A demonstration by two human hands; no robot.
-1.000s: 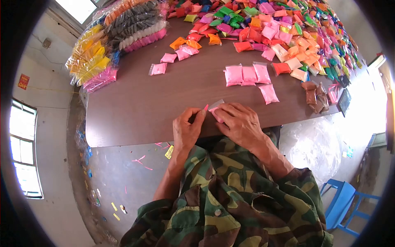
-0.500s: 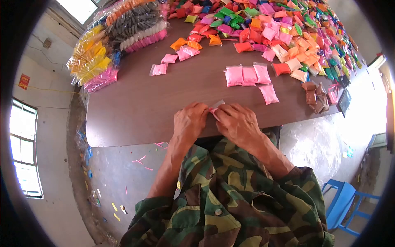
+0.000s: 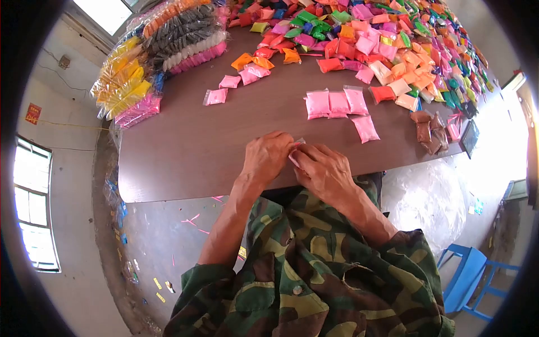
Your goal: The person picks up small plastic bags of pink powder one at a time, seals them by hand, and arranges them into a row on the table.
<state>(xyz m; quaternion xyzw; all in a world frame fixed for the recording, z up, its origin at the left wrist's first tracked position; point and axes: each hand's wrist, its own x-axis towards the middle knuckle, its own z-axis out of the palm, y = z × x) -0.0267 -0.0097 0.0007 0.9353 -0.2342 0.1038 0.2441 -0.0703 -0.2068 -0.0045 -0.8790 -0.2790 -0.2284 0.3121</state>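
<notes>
Both hands meet above the table's front edge around a small pink packet [image 3: 295,159], mostly hidden by the fingers. My left hand [image 3: 268,154] has its fingers closed at the packet's left side. On its right side my right hand [image 3: 324,167] grips it, thumb underneath; a bit of clear film shows between the hands. Beyond them lies a group of pink packets [image 3: 338,103] in a row, with one more pink packet [image 3: 365,129] just in front. Further left, a line of pink packets [image 3: 215,96] runs up toward orange packets [image 3: 242,61].
A large heap of mixed coloured packets [image 3: 359,42] covers the table's [image 3: 179,146] back right. Stacked bagged packets [image 3: 185,36] stand back left. Brown packets [image 3: 431,133] lie near the right edge. A blue stool [image 3: 466,275] and clear plastic sheeting [image 3: 424,196] are on the floor.
My left hand has shifted slightly right and up, closer to the right hand, its wrist more raised. The pink packet stays between the hands; the packets on the table have not moved.
</notes>
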